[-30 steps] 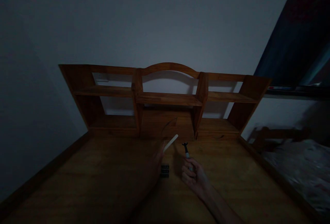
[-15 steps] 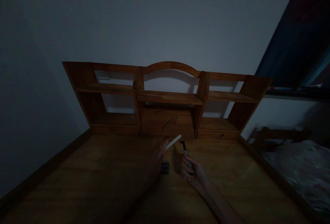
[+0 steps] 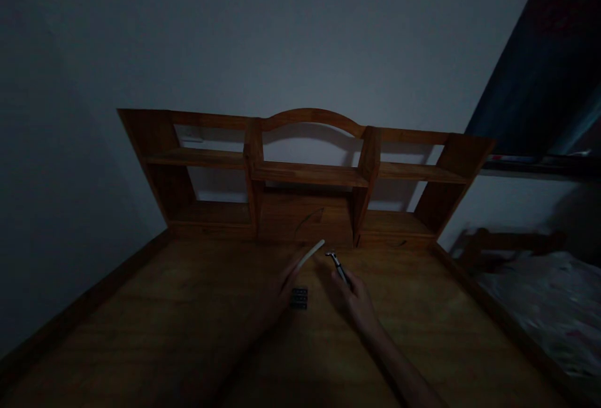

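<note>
While the left hand [image 3: 285, 284] pinches a stick [image 3: 311, 253] slanting rightward, the right hand [image 3: 357, 300] clasps a razor [image 3: 339, 266] slanting leftward.

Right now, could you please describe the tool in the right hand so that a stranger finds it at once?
From the wooden shelf unit at the back of the desk, look down to the right hand. The slim tool points out of it toward the shelf unit. Unlike the plain pale stick in the left hand, it ends in a wider crosswise head.
</note>
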Available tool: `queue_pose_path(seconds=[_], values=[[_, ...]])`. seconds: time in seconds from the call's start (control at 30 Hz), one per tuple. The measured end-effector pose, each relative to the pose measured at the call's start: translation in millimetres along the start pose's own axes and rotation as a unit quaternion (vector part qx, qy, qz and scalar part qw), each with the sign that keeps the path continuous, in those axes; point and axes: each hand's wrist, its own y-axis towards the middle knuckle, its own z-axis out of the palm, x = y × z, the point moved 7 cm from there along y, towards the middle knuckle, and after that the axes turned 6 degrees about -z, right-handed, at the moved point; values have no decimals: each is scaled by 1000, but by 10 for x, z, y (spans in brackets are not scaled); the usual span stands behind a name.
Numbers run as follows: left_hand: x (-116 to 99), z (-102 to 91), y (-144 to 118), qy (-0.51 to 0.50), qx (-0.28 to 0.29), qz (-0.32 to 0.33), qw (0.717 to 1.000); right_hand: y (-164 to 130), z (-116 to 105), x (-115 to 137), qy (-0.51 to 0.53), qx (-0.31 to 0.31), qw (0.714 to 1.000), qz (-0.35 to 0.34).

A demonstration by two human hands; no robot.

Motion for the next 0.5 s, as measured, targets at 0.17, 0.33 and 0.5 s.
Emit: queue_pose_path(seconds=[0.17, 0.33, 0.5], values=[[-45, 26, -1, 15, 8, 3, 1000, -46, -28, 177, -160, 10, 985, -68], [-52, -47, 25, 11, -37, 1, 999, -57, -52, 180, -201, 0, 976, -82], [-140, 19, -43, 49, 9, 16, 999, -56, -50, 118, -208, 4, 975, -82]])
